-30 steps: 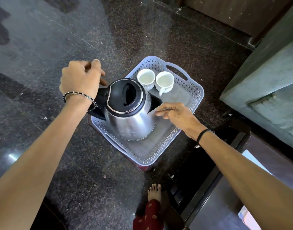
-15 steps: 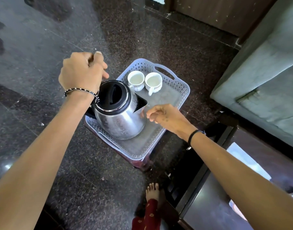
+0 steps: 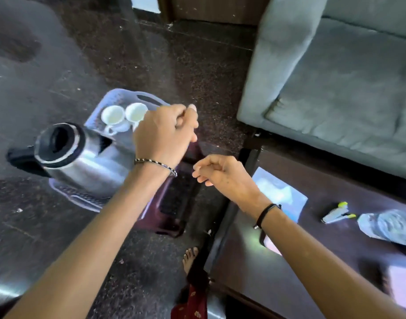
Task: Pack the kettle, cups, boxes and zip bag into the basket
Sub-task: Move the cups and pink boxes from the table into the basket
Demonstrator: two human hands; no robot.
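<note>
One steel kettle stands at nine o'clock in the view, inside one lilac basket. There are two white cups, a left cup and a right cup, at the basket's twelve o'clock end. One maroon stool is under the basket. One dark tabletop at four o'clock bears one clear zip bag, one yellow-tipped tool and one pale blue flat thing. One grey sofa fills two o'clock.

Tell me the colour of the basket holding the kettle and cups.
Pale lavender, with perforated walls: the basket shows best in the head view.
</note>
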